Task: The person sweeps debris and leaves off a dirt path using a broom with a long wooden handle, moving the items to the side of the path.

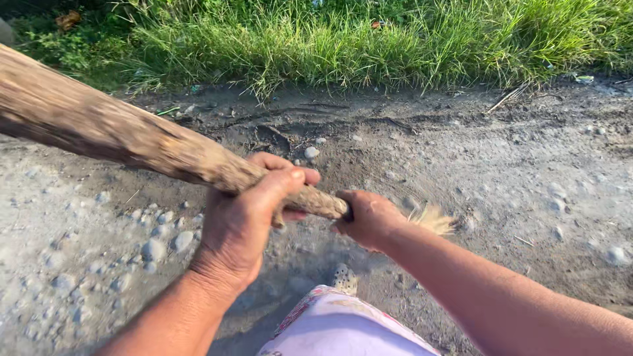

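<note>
Stick (119, 135), thick, weathered wood, slanting from upper left over our gravel path (527, 191), our left hand (241, 221) clenched around it, our right hand (368, 217) gripping its lower end, grass verge (369, 39) beyond.

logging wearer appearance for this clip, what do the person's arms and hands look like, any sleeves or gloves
Both forearms are bare, with no sleeves in view. The left hand and right hand wear no gloves, and no rings, watch or bracelets can be seen.
</note>
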